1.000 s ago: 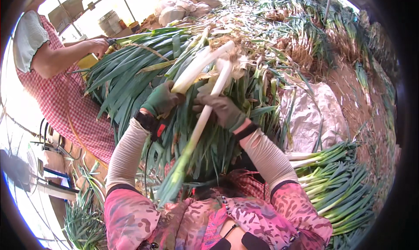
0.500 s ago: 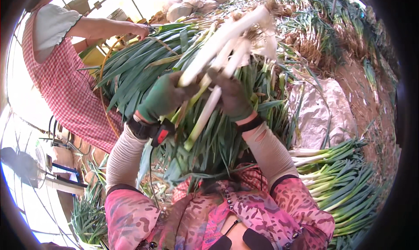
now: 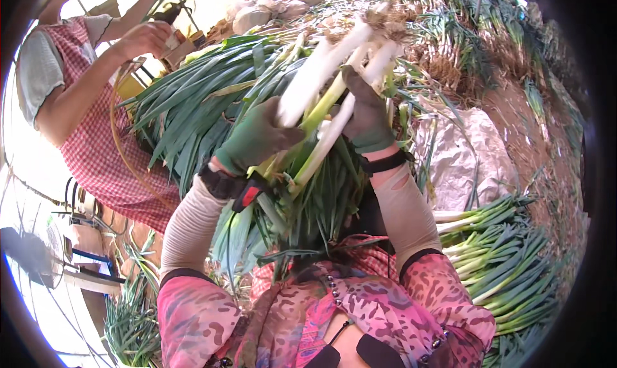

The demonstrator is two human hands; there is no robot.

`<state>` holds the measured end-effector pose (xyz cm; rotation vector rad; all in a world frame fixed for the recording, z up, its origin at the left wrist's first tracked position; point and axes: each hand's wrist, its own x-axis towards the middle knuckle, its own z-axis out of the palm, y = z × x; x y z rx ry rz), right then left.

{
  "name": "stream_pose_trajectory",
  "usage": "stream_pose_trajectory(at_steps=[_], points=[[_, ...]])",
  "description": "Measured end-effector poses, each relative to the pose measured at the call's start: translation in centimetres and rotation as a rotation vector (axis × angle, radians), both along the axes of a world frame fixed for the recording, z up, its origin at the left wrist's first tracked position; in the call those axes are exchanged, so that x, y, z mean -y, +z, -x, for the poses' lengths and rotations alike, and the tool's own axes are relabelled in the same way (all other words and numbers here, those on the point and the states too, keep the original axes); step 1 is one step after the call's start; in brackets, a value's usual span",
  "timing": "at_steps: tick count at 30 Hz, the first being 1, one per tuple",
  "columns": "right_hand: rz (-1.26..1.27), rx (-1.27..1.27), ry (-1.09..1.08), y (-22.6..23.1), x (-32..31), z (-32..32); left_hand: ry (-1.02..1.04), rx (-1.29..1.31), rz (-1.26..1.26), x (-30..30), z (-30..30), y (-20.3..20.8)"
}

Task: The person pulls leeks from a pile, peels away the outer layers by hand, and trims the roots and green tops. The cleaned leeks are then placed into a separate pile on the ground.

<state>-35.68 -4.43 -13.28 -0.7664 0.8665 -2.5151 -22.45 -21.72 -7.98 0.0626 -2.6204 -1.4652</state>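
**Two gloved hands gripping a bundle of leeks**

While both hands are raised in front of the person, the bundle of leeks sits between them, white stalks pointing up and away, green leaves hanging down toward the patterned top. The left hand, in a green glove, has its fingers closed around the lower part of the stalks. The right hand, in a darker glove, has its fingers wrapped over the stalks higher up, just below the rooty ends. Behind the fingers lies a large heap of green leeks. Right of the fingers, well apart, more leeks lie stacked beside a pale sack. A co-worker's hand reaches in at upper left.
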Motion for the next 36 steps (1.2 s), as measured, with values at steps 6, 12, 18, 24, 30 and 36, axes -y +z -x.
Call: stream_pose_trajectory(at_steps=[6, 12, 18, 24, 30, 36], points=[[0.113, 0.146, -0.165, -1.6, -6.9, 4.8, 0.545, -0.267, 0.611, 16.0, -7.4, 1.2], [-0.555, -0.529, -0.576, -2.2, -9.5, 4.1, 0.536, -0.289, 0.09, 13.7, -11.1, 5.3], [-0.199, -0.157, 0.057, -1.4, -0.1, -3.0, -0.066, 0.086, -0.206, -1.8, -6.1, 5.4], [-0.287, -0.006, 0.095, 0.4, -1.6, -5.7, -0.023, 0.047, -0.072, -2.4, -2.5, 0.2], [-0.396, -0.864, -0.615, -3.0, -1.6, -2.7, -0.167, -0.091, -0.39, -5.2, -1.6, -3.7], [-0.519, -1.24, -0.545, 2.1, -5.6, -1.6, 0.013, 0.055, -0.159, -0.9, -3.4, -1.4]])
